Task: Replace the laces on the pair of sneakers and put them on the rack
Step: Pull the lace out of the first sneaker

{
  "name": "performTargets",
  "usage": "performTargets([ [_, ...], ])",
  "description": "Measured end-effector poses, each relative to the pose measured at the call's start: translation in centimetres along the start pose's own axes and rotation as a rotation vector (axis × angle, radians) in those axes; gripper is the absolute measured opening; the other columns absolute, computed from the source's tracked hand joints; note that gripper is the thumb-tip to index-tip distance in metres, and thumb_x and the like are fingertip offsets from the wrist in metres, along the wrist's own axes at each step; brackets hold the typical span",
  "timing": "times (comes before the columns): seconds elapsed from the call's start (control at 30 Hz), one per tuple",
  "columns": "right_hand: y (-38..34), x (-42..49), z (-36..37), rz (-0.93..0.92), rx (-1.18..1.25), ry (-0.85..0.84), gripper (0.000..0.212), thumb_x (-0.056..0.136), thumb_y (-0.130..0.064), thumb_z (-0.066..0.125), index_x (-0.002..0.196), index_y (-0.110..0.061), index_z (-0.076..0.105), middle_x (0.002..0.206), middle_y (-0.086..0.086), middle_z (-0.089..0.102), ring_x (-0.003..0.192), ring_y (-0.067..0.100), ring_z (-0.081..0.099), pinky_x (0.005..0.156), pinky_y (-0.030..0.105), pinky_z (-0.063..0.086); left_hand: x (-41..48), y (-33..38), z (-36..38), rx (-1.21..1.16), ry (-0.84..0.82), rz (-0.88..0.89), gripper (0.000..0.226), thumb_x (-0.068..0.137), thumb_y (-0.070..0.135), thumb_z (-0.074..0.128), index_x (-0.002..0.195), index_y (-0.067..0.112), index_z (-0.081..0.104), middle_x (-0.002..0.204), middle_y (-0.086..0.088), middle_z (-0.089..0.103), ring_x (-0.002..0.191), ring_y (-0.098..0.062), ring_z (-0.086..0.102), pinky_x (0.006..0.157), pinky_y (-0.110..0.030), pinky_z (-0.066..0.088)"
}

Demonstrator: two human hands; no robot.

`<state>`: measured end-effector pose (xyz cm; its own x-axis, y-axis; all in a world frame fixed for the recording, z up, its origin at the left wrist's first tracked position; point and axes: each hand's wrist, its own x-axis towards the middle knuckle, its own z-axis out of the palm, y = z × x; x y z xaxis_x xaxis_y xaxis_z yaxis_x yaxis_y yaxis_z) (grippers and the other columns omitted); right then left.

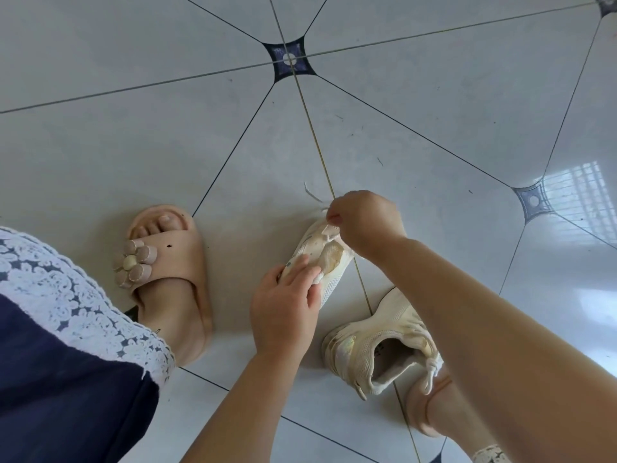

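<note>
Both hands are busy on one cream mesh sneaker [329, 259]. The left hand [287, 304] grips its nearer end with curled fingers over the upper, while the right hand [364, 225] pinches a white lace [313, 194] at the far end, the lace's loose tip sticking out past the fingertips. The hands are apart, one at each end of the shoe. Underneath is a glossy pale grey tiled floor [417, 105] with thin dark diagonal joints and small dark star-shaped insets [289, 60]; a bright window reflection [581, 192] shines on the tiles at right. The held sneaker sits at centre, angled up off the floor. The second sneaker [370, 349] lies on the tiles just beside it, under the right forearm, opening upward, with a knotted white lace at its collar. Dark marks on its insole are too small to read. At left, a foot wears a beige slide sandal [173, 269] with a flower ornament, beside a navy garment [50, 362] edged in white lace trim.
</note>
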<state>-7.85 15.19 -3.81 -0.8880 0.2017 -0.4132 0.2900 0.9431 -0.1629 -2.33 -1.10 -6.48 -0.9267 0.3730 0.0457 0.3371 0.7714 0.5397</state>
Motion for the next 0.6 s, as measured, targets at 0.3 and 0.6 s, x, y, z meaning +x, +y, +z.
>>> performTargets([
  [0.3,4.5,0.6,-10.1,0.397,0.947,0.574,0.020,0.078,-0.016,0.059,0.063,-0.029,0.061,0.062,-0.011,0.059,0.058,0.007,0.049,0.061,0.026,0.041,0.1,0.4,-0.5,-0.027,-0.091,-0.093,0.023,0.063,0.012,0.080,0.083,0.022,0.073,0.100,0.007,0.071,0.078,-0.024,0.064,0.055,-0.028,0.049],
  [0.6,6.2,-4.0,-9.4,0.415,0.798,0.400,0.010,0.081,-0.023,0.067,0.072,-0.027,0.065,0.052,-0.014,0.046,0.041,-0.001,0.039,0.048,0.019,0.029,0.4,0.9,-0.6,-0.042,-0.075,-0.059,0.023,0.064,0.007,0.078,0.084,0.018,0.073,0.097,0.003,0.072,0.076,-0.027,0.065,0.058,-0.029,0.050],
])
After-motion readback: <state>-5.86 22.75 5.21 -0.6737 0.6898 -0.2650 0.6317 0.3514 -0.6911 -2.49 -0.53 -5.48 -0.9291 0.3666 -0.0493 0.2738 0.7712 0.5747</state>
